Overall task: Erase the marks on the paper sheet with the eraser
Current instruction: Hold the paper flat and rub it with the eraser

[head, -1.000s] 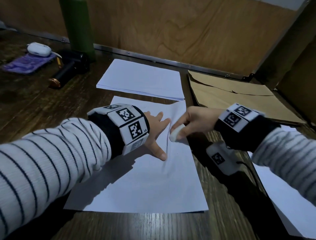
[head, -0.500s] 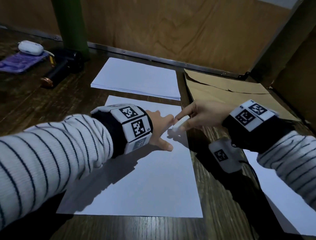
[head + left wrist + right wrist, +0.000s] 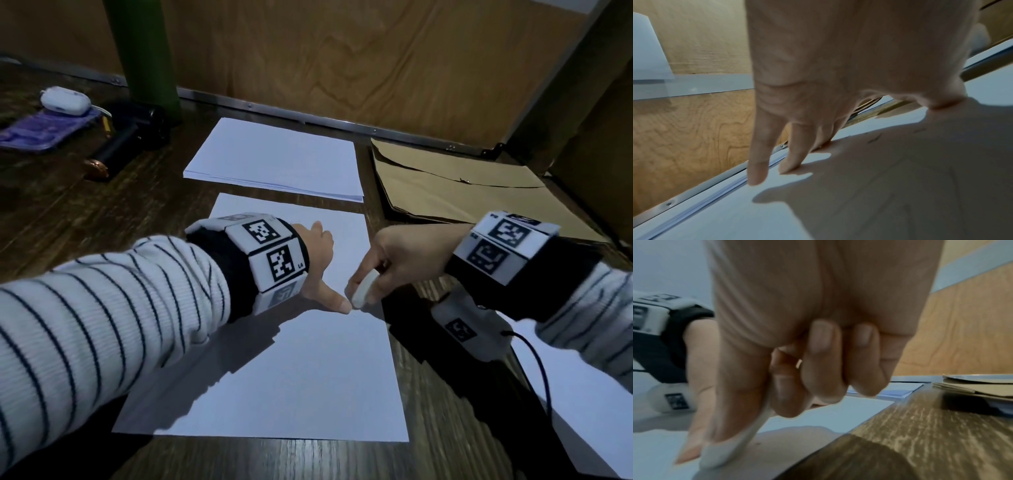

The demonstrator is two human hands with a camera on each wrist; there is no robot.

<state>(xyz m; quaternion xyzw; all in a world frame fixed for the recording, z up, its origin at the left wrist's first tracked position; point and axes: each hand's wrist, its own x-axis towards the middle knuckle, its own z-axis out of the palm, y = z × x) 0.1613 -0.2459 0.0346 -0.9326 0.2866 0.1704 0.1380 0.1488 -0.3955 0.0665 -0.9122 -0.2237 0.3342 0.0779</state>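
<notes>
Head view, left hand (image 3: 317, 260) flat on paper sheet (image 3: 308, 373), right hand (image 3: 394, 260) pinching eraser (image 3: 363, 291), "L4" on left wristband (image 3: 274, 260).

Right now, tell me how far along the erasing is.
Done: most of the paper sheet looks blank. In hand: the right hand pinches the eraser against the sheet near its right edge, while the left hand presses the sheet flat. Left: a small dark speck beside the eraser, and faint strokes in the left wrist view.

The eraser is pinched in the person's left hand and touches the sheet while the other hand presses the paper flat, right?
Not quite: the right hand pinches the eraser, as the head view shows. The left hand presses the paper sheet flat.
</notes>
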